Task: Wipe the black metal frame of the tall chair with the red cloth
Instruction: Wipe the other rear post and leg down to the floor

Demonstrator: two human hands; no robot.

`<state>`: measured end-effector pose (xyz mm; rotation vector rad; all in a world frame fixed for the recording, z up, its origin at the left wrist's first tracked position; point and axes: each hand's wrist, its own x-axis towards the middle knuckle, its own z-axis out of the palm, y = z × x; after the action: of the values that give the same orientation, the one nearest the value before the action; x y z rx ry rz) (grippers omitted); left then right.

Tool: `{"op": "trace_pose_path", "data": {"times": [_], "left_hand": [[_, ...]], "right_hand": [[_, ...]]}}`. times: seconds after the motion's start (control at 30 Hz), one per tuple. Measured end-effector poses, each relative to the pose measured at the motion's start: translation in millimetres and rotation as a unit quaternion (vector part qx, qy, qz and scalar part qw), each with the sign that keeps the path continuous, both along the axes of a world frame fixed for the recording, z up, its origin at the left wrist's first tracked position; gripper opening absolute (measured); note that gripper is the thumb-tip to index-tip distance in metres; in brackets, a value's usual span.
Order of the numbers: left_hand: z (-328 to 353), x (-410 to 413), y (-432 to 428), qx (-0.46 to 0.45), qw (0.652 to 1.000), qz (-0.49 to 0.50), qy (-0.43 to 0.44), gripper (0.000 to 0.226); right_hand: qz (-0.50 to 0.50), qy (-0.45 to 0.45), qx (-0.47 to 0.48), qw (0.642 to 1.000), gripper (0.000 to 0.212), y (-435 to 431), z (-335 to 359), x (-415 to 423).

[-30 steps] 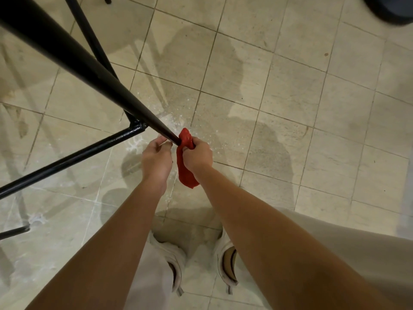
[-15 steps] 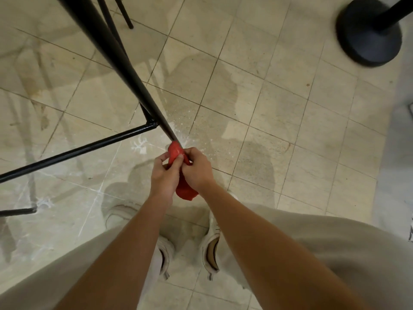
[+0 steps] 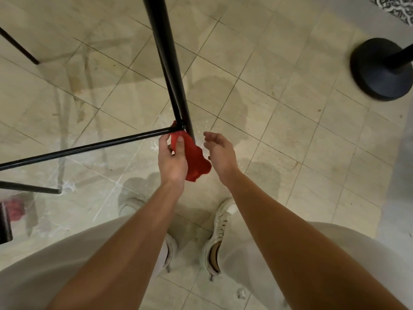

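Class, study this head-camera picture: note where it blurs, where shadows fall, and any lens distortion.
Head view: the round black base at the right is smeared by blur, while the left hand gripping the red cloth and the right hand look sharp; the black frame casts soft shadows on the floor tiles at left; the wide lens swells the forearms near the bottom.

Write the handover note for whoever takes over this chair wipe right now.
Hands: the left hand holds the red cloth bunched against the near leg of the black frame, at its joint with the crossbar. The right hand is open, off the cloth, beside that leg.
Done: how much is wiped cannot be told.
Left: probably the crossbar, the upper leg and the far legs.
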<state>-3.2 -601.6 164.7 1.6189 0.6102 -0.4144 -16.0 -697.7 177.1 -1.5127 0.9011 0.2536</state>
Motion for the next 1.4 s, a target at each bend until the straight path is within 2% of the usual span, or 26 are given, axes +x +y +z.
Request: {"op": "trace_pose_path", "data": {"times": [0.13, 0.3, 0.43, 0.67, 0.9, 1.13, 1.4], "left_hand": [[-7.4, 5.0, -7.4, 0.021, 1.0, -0.006, -0.013, 0.027], [-27.6, 14.1, -7.2, 0.023, 0.999, -0.023, 0.035, 0.033], [-34.4, 19.6, -10.0, 0.01, 0.997, -0.03, 0.074, 0.028], [-24.2, 7.1, -15.4, -0.025, 0.998, 0.035, 0.037, 0.031], [-45.7, 13.0, -18.2, 0.028, 0.997, -0.03, 0.062, 0.032], [-87.7, 15.5, -21.1, 0.053, 0.992, -0.054, 0.097, 0.03], [-133.8, 14.0, -27.6, 0.035, 0.986, -0.063, 0.148, 0.03]], "right_hand": [[-0.008, 0.009, -0.007, 1.0, 0.027, -2.6, -4.5, 4.2], [-0.009, 0.018, 0.004, 1.0, 0.029, -5.1, -15.2, 8.4], [-0.01, 0.032, 0.016, 0.999, 0.033, -6.8, -22.4, 11.4], [-0.029, 0.041, 0.014, 0.999, 0.039, -11.6, -27.8, 13.6], [-0.015, 0.059, 0.004, 0.998, 0.046, -9.8, -48.1, 12.3], [-0.021, 0.09, 0.037, 0.995, 0.045, -7.1, -84.6, 7.2], [-0.056, 0.102, 0.065, 0.991, 0.046, -10.2, -120.8, 6.8]]}}
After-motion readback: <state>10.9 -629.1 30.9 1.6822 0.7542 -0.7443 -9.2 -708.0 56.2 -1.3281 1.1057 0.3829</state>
